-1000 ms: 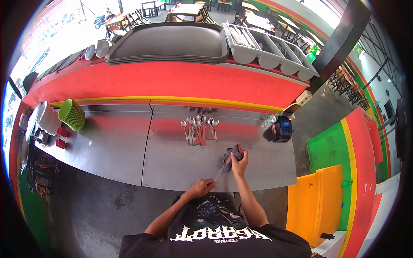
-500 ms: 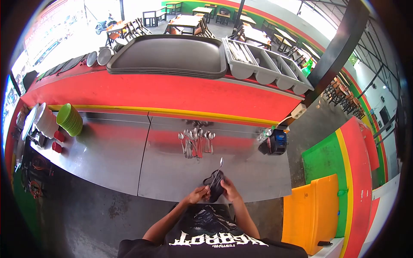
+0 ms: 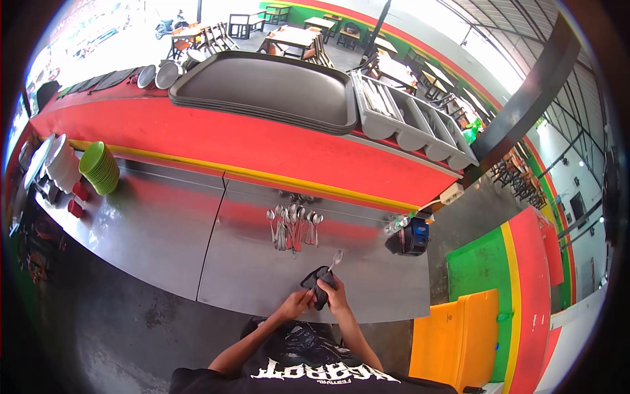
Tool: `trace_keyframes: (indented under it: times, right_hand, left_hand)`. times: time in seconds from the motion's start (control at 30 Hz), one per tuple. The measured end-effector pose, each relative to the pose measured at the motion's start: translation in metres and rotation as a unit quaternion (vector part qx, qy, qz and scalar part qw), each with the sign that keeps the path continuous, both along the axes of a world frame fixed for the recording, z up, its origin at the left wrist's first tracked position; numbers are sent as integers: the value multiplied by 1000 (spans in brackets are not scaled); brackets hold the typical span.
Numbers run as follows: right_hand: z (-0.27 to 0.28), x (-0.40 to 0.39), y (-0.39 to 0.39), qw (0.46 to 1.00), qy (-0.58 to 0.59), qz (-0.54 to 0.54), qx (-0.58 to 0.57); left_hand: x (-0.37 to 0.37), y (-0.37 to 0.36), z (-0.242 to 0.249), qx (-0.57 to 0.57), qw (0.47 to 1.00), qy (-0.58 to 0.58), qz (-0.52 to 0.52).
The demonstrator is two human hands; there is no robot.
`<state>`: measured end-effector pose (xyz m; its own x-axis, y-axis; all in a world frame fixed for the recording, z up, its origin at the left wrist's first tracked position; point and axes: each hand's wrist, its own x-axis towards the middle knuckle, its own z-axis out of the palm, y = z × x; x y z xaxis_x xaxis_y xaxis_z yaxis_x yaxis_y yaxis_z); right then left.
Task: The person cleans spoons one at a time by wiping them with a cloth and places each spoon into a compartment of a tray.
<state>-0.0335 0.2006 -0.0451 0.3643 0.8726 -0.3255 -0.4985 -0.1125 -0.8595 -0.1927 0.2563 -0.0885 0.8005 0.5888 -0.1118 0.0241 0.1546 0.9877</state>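
Observation:
A spoon point(image 3: 336, 257) points up and away from me, its bowl above a dark cloth point(image 3: 321, 301). My left hand point(image 3: 298, 303) is closed at the lower left of the cloth, around the spoon's handle end. My right hand point(image 3: 334, 293) wraps the cloth round the spoon below its bowl. Both hands are over the front edge of the steel table point(image 3: 256, 276). Beyond them, a group of spoons point(image 3: 293, 226) lies on the table with bowls facing away.
Stacked black trays point(image 3: 262, 88) and a grey cutlery holder point(image 3: 410, 121) stand on the red ledge. Green bowls point(image 3: 100, 169), white bowls point(image 3: 60, 164) and red cups point(image 3: 75, 209) are at left. A bottle point(image 3: 396, 225) and dark bag point(image 3: 415, 237) sit at right.
My right hand has closed the cloth round the spoon's upper handle, and the spoon leans further right. The camera view has turned slightly.

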Motion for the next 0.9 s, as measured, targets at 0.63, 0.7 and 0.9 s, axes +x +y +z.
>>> trace_keyframes:
  times: [0.63,0.7,0.9]
  right_hand:
    - [26,75,38,991,123,-45,-19]
    - [29,92,37,986,119,-112,-10]
    - [10,127,23,918,54,-382,90]
  left_hand:
    - [-44,54,41,247,958,75,-126]
    - [-45,53,41,240,958,71,-141]
    - [-30,35,31,107,986,45,-117]
